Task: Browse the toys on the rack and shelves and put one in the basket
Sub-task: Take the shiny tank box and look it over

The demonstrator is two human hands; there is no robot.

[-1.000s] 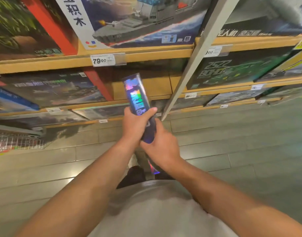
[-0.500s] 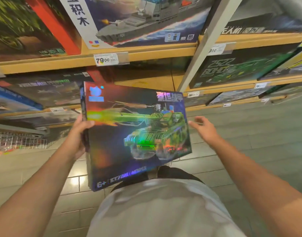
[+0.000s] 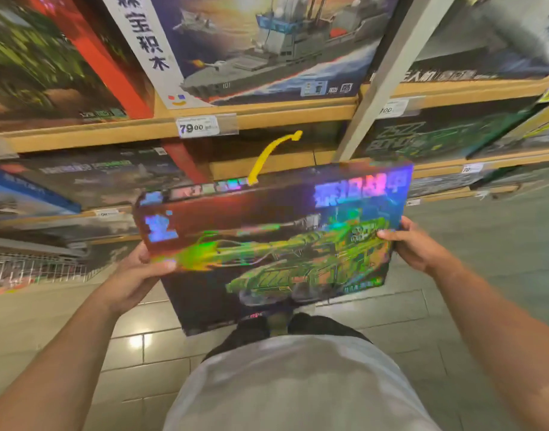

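A large flat toy box (image 3: 273, 244) with a shiny holographic green tank on its dark front faces me at chest height. A yellow carry handle (image 3: 273, 154) sticks up from its top edge. My left hand (image 3: 136, 275) grips the box's left edge, thumb on the front. My right hand (image 3: 413, 244) grips its right edge. At the far left, low down, stands a wire basket (image 3: 39, 272), only partly visible and blurred.
Wooden shelves (image 3: 267, 116) with boxed building sets fill the upper view, among them a grey warship box (image 3: 260, 48) above a 79.00 price tag (image 3: 198, 127). A white upright post (image 3: 379, 73) splits the shelving. Grey tiled floor (image 3: 484, 259) lies below and to the right.
The box turned from edge-on to face-on. My right hand, free half a second ago, now holds the right edge. The box has risen and the yellow handle shows.
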